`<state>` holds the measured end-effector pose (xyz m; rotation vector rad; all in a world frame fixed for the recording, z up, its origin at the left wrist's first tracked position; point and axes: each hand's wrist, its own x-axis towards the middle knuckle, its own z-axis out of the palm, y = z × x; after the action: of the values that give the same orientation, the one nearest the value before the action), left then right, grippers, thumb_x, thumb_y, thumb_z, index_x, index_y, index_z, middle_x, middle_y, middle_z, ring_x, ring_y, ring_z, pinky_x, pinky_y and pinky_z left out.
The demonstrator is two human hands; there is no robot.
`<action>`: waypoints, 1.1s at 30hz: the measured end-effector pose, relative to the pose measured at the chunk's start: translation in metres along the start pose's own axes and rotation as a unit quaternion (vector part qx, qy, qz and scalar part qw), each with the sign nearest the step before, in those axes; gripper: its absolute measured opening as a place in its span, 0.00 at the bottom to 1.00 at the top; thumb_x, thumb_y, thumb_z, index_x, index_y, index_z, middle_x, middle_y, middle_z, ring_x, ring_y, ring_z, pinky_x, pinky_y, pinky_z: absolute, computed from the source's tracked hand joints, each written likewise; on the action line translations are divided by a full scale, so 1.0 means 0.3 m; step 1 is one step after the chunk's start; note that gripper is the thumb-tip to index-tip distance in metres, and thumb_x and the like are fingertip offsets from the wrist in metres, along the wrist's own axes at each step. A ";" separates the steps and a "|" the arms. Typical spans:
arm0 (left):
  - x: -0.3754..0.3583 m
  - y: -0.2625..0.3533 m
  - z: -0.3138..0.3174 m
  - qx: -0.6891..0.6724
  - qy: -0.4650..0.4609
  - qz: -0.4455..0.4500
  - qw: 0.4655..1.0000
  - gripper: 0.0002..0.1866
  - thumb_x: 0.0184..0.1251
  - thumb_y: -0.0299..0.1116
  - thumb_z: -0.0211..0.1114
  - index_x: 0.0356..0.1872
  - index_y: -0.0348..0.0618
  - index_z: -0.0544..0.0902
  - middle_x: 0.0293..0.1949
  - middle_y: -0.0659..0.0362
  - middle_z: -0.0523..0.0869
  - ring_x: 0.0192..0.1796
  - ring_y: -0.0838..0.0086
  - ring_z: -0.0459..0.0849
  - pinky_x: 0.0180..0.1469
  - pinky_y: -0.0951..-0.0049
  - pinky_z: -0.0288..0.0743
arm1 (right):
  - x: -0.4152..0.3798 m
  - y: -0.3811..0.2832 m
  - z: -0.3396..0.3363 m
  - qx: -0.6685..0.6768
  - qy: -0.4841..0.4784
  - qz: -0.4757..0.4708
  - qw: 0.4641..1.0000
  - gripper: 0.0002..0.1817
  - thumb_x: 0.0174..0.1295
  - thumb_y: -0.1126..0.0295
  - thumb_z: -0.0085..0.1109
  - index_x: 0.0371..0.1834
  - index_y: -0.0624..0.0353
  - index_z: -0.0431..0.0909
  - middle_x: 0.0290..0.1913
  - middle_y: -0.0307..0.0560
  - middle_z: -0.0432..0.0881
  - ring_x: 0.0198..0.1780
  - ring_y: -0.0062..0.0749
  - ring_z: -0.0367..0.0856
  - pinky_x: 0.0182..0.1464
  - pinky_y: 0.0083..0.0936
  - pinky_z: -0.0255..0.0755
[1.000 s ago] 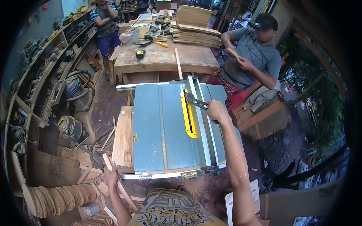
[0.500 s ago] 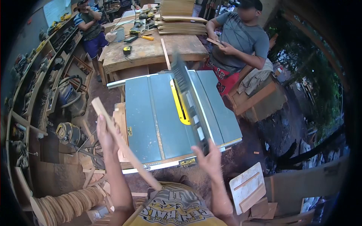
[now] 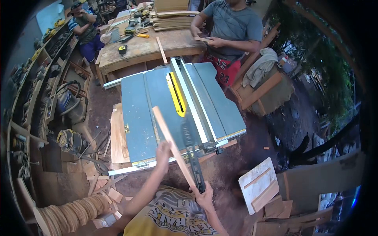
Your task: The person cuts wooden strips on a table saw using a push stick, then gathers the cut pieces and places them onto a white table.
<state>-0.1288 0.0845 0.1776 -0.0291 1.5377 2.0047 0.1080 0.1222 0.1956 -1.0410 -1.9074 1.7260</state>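
1. Two hands at work here: the right grip (image 3: 204, 195) is closed round the handle of a black push stick (image 3: 195, 167), and the lower end of a wooden strip (image 3: 173, 144) meets those fingers!
2. The left grip (image 3: 163, 154) is curled right beside the strip; how firmly it holds, I can't tell.
3. Strip and stick slant up over the saw's blue-grey surface (image 3: 136, 102), the blurred stick tip near the yellow insert (image 3: 176, 94).
4. Right of that insert runs the metal fence (image 3: 191, 100).
5. Beyond, a co-worker (image 3: 232, 25) holds a small wooden piece (image 3: 202, 39).
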 end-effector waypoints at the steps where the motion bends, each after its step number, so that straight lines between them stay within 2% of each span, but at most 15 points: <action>1: -0.086 -0.052 0.015 0.072 -0.066 -0.037 0.995 0.11 0.74 0.40 0.58 0.41 0.43 0.77 0.31 0.64 0.82 0.34 0.79 0.80 0.38 0.76 0.76 | -0.001 0.013 -0.027 0.026 0.008 0.022 0.999 0.09 0.61 0.77 0.64 0.40 0.64 0.74 0.30 0.44 0.84 0.29 0.19 0.81 0.33 0.17 0.74; 2: -0.172 -0.100 0.022 0.148 -0.131 -0.075 0.977 0.10 0.74 0.39 0.60 0.41 0.43 0.79 0.31 0.65 0.82 0.34 0.80 0.80 0.40 0.76 0.76 | -0.006 0.032 -0.046 0.055 0.016 0.047 0.997 0.09 0.62 0.77 0.64 0.40 0.64 0.73 0.30 0.45 0.84 0.30 0.20 0.82 0.33 0.16 0.74; 4: -0.299 -0.217 0.037 0.195 -0.213 -0.041 0.957 0.10 0.74 0.38 0.60 0.43 0.41 0.79 0.30 0.65 0.83 0.32 0.82 0.79 0.36 0.78 0.76 | 0.014 0.086 -0.061 0.098 0.028 0.040 0.994 0.08 0.63 0.77 0.62 0.41 0.63 0.72 0.31 0.46 0.84 0.30 0.21 0.82 0.31 0.16 0.75; 7: -0.381 -0.346 0.098 0.077 -0.158 -0.076 0.981 0.11 0.75 0.37 0.58 0.43 0.39 0.78 0.27 0.63 0.81 0.30 0.81 0.80 0.32 0.79 0.74 | 0.023 0.121 -0.056 0.136 0.065 0.041 0.988 0.08 0.62 0.75 0.63 0.39 0.62 0.73 0.31 0.45 0.83 0.28 0.22 0.80 0.31 0.19 0.74; 10: -0.376 -0.399 0.124 0.140 -0.132 -0.064 0.979 0.11 0.76 0.37 0.56 0.42 0.38 0.78 0.26 0.63 0.81 0.31 0.81 0.80 0.31 0.81 0.74 | 0.002 0.125 -0.094 -0.065 0.099 -0.045 0.992 0.10 0.60 0.71 0.66 0.36 0.62 0.74 0.29 0.43 0.79 0.29 0.24 0.77 0.33 0.24 0.72; 11: -0.383 -0.433 0.114 0.148 -0.127 -0.089 0.977 0.11 0.76 0.35 0.56 0.45 0.36 0.78 0.28 0.62 0.82 0.31 0.81 0.81 0.32 0.79 0.74 | -0.012 0.129 -0.101 -0.027 0.084 0.005 0.996 0.12 0.60 0.67 0.66 0.39 0.63 0.76 0.29 0.48 0.80 0.33 0.33 0.80 0.39 0.32 0.74; 14: -0.412 -0.508 0.112 0.219 -0.118 0.021 0.968 0.14 0.74 0.34 0.57 0.53 0.35 0.77 0.29 0.61 0.83 0.29 0.82 0.81 0.31 0.78 0.74 | -0.058 0.167 -0.136 -0.084 0.051 -0.029 0.995 0.11 0.61 0.68 0.65 0.39 0.62 0.76 0.30 0.50 0.79 0.33 0.34 0.80 0.39 0.31 0.73; 15: -0.411 -0.506 0.138 0.225 -0.094 0.112 0.963 0.22 0.73 0.31 0.56 0.65 0.37 0.71 0.28 0.62 0.83 0.26 0.84 0.77 0.31 0.78 0.73 | -0.079 0.139 -0.140 -0.053 0.045 -0.024 0.997 0.10 0.60 0.70 0.64 0.37 0.64 0.75 0.28 0.44 0.76 0.31 0.26 0.75 0.37 0.27 0.70; 18: -0.456 -0.464 0.198 0.202 -0.060 0.080 0.974 0.29 0.72 0.28 0.56 0.73 0.41 0.62 0.25 0.64 0.81 0.25 0.85 0.74 0.31 0.79 0.71 | -0.077 0.197 -0.173 -0.092 0.051 -0.082 0.991 0.09 0.60 0.71 0.64 0.37 0.64 0.75 0.27 0.44 0.75 0.31 0.28 0.75 0.37 0.28 0.70; 21: -0.429 -0.495 0.210 0.229 -0.101 0.106 0.963 0.34 0.71 0.25 0.55 0.76 0.46 0.55 0.23 0.67 0.77 0.24 0.87 0.70 0.29 0.81 0.68 | -0.061 0.221 -0.178 -0.081 0.067 -0.042 0.994 0.09 0.59 0.72 0.64 0.39 0.64 0.76 0.27 0.45 0.75 0.31 0.29 0.74 0.38 0.28 0.71; 24: -0.431 -0.521 0.224 0.159 -0.078 0.096 0.980 0.36 0.70 0.21 0.57 0.77 0.51 0.55 0.23 0.72 0.75 0.27 0.89 0.70 0.32 0.84 0.68 | -0.042 0.247 -0.173 -0.170 0.165 -0.244 0.940 0.11 0.59 0.72 0.65 0.41 0.64 0.76 0.30 0.47 0.76 0.33 0.30 0.75 0.40 0.28 0.71; 27: -0.397 -0.533 0.222 0.150 -0.062 0.059 0.985 0.34 0.71 0.26 0.59 0.76 0.48 0.58 0.20 0.72 0.73 0.24 0.91 0.67 0.29 0.84 0.66 | -0.072 0.258 -0.179 -0.105 0.107 -0.113 0.982 0.12 0.59 0.72 0.65 0.43 0.65 0.77 0.35 0.50 0.77 0.36 0.33 0.76 0.42 0.30 0.71; 30: -0.358 -0.554 0.199 0.149 -0.078 0.060 0.984 0.34 0.70 0.27 0.61 0.75 0.47 0.59 0.20 0.72 0.73 0.24 0.91 0.68 0.29 0.84 0.66 | -0.096 0.255 -0.191 -0.060 0.090 -0.052 0.993 0.14 0.60 0.70 0.65 0.47 0.65 0.78 0.41 0.56 0.80 0.45 0.47 0.80 0.51 0.38 0.72; 32: -0.386 -0.534 0.236 0.089 -0.058 0.059 0.993 0.34 0.70 0.30 0.63 0.75 0.47 0.60 0.20 0.74 0.72 0.24 0.91 0.66 0.28 0.85 0.63 | -0.105 0.297 -0.218 -0.114 0.158 -0.196 0.961 0.16 0.61 0.70 0.64 0.49 0.67 0.77 0.44 0.57 0.80 0.46 0.47 0.81 0.50 0.37 0.72; 33: -0.392 -0.537 0.237 0.103 -0.056 0.052 0.992 0.34 0.70 0.30 0.63 0.75 0.47 0.60 0.20 0.74 0.72 0.24 0.91 0.66 0.28 0.85 0.63 | -0.128 0.255 -0.252 -0.135 0.154 -0.208 0.956 0.17 0.64 0.72 0.61 0.53 0.69 0.74 0.46 0.57 0.80 0.43 0.43 0.82 0.48 0.36 0.74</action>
<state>0.0668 0.1181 0.1036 0.2471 1.6947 1.8795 0.2072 0.1453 0.1441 -0.8551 -2.0072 1.0308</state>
